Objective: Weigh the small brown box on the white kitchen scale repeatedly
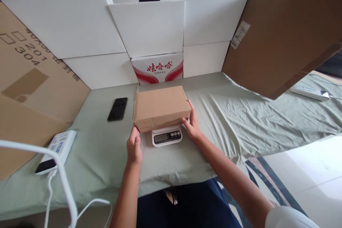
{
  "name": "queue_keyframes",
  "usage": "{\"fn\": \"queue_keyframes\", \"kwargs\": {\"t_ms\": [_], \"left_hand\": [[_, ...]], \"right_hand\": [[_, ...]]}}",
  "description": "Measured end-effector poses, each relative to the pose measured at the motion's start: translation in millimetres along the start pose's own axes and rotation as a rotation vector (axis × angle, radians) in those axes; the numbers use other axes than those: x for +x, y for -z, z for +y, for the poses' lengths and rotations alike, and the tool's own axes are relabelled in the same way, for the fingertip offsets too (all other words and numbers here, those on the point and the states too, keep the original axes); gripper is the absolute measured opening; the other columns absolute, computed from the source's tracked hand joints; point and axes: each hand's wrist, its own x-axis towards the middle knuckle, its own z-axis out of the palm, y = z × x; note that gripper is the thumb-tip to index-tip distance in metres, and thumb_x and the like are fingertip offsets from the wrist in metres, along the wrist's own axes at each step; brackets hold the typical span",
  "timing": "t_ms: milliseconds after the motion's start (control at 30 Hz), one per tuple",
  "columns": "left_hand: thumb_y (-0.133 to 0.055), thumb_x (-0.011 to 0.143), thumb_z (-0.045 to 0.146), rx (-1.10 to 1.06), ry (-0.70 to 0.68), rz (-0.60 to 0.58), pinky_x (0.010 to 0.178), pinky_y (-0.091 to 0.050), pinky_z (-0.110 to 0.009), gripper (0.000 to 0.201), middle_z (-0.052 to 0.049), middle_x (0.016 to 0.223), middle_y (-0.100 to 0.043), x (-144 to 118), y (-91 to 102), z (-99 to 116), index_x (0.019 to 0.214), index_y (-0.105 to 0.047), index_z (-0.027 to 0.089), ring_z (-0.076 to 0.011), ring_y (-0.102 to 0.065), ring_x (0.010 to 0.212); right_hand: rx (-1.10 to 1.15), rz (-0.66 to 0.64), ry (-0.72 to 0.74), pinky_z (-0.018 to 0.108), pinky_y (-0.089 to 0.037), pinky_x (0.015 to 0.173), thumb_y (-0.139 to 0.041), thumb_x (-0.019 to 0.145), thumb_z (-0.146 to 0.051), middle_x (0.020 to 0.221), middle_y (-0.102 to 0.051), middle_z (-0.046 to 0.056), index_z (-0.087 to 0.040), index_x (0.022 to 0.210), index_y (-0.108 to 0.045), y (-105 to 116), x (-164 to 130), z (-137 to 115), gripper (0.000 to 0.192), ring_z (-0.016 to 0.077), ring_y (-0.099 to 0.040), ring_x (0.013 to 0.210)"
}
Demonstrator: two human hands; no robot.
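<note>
A closed brown cardboard box (161, 102) is held between my two hands, over a small white digital scale (167, 137). My left hand (134, 146) grips the box's near left corner, its fingers partly hidden beneath it. On the opposite side, my right hand (192, 123) has its thumb on the front face and a finger along the right edge. The box hides the scale's platform, so I cannot tell whether it rests on it. The scale's dark display and its buttons face me.
A black phone (118, 109) lies left of the box. Farther left are a white power bank (56, 151) with a cable and a curved white tube (60, 165). White boxes (149, 26) wall off the back; large brown cartons (283, 35) flank the green cloth (213, 114).
</note>
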Motion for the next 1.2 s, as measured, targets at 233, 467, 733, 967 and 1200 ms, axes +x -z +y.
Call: {"fn": "queue_keyframes", "kwargs": {"t_ms": [233,467,733,967,1200], "left_hand": [[-0.058,0.086,0.078,0.005,-0.01,-0.004,0.127,-0.035,-0.05,0.097,-0.024,0.153,-0.059,-1.5,1.9,-3.7,0.154,-0.054,0.01,-0.0395,-0.047,0.151],[-0.054,0.088,0.078,-0.085,-0.074,0.095,0.128,-0.034,-0.048,0.092,-0.02,0.165,-0.046,-2.0,-2.0,11.8,0.158,-0.051,0.018,-0.0365,-0.038,0.157],[-0.054,0.089,0.078,-0.066,-0.054,0.063,0.128,-0.034,-0.05,0.091,-0.02,0.164,-0.048,-3.9,0.1,15.9,0.157,-0.053,0.016,-0.0378,-0.041,0.155],[-0.059,0.083,0.081,-0.047,-0.008,0.052,0.127,-0.034,-0.053,0.098,-0.023,0.154,-0.058,-3.7,0.8,9.2,0.152,-0.058,0.012,-0.0405,-0.04,0.155],[-0.061,0.083,0.079,-0.036,-0.04,0.044,0.123,-0.039,-0.055,0.091,-0.023,0.148,-0.063,2.4,-0.1,20.2,0.145,-0.064,0.012,-0.0424,-0.047,0.15]], "right_hand": [[0.01,-0.001,-0.014,0.056,-0.034,0.13,-0.051,0.096,-0.072,0.171,-0.036,0.01,-0.033,0.166,-0.023,0.0,1.3,-2.3,0.086,0.0359,-0.034,0.159],[-0.037,0.077,0.012,0.061,-0.038,0.124,-0.046,0.095,-0.075,0.169,-0.035,0.011,-0.036,0.167,-0.022,2.5,0.0,-5.0,0.085,0.0392,-0.039,0.154],[-0.019,0.114,0.021,0.059,-0.043,0.119,-0.046,0.098,-0.07,0.168,-0.039,0.008,-0.041,0.166,-0.024,4.0,-0.5,-10.3,0.078,0.037,-0.046,0.149],[0.05,0.04,-0.042,0.055,-0.042,0.124,-0.047,0.098,-0.071,0.172,-0.038,0.007,-0.036,0.165,-0.031,3.7,3.7,-13.7,0.077,0.036,-0.039,0.158],[0.056,0.028,0.018,0.054,-0.041,0.128,-0.045,0.099,-0.07,0.172,-0.038,0.005,-0.035,0.165,-0.03,3.3,13.7,-22.0,0.076,0.0332,-0.039,0.159]]}}
